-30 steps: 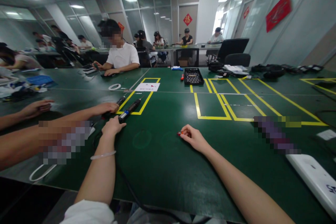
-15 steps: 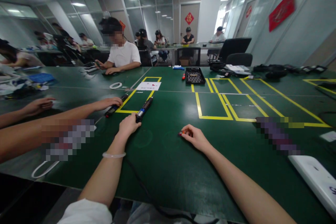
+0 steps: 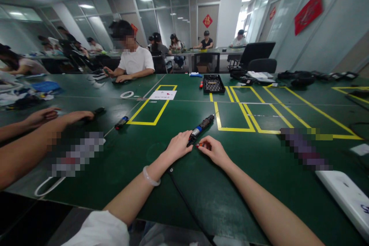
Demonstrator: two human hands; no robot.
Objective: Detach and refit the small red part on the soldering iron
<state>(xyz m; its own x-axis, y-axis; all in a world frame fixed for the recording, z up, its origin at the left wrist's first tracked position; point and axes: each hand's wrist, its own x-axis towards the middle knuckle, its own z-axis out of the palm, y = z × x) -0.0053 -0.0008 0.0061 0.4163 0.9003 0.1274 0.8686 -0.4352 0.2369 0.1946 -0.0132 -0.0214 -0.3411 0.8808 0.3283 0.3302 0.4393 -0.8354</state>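
Note:
My left hand (image 3: 181,145) is closed on the rear of a black, blue and silver electric screwdriver (image 3: 203,127). The tool lies low over the green table, its tip pointing away to the right. A black cord (image 3: 184,198) runs from near that hand to the table's front edge. Just right of the tool, my right hand (image 3: 213,150) rests on the table and pinches a small red and orange piece (image 3: 199,145), too small to name. The two hands are close together, with the tool's rear end near the small piece.
At left, a co-worker's hand (image 3: 79,116) is at a dark object (image 3: 99,111); a blue and black cylinder (image 3: 121,123) lies nearby. Further back are a paper sheet (image 3: 163,95) and a black tray (image 3: 213,83). Yellow tape (image 3: 236,129) marks the table. A white power bank-like block (image 3: 346,196) sits right.
My left hand has carried the electric screwdriver right, from the taped rectangle to beside my right hand. My right hand has barely moved. The co-worker's hand has shifted left.

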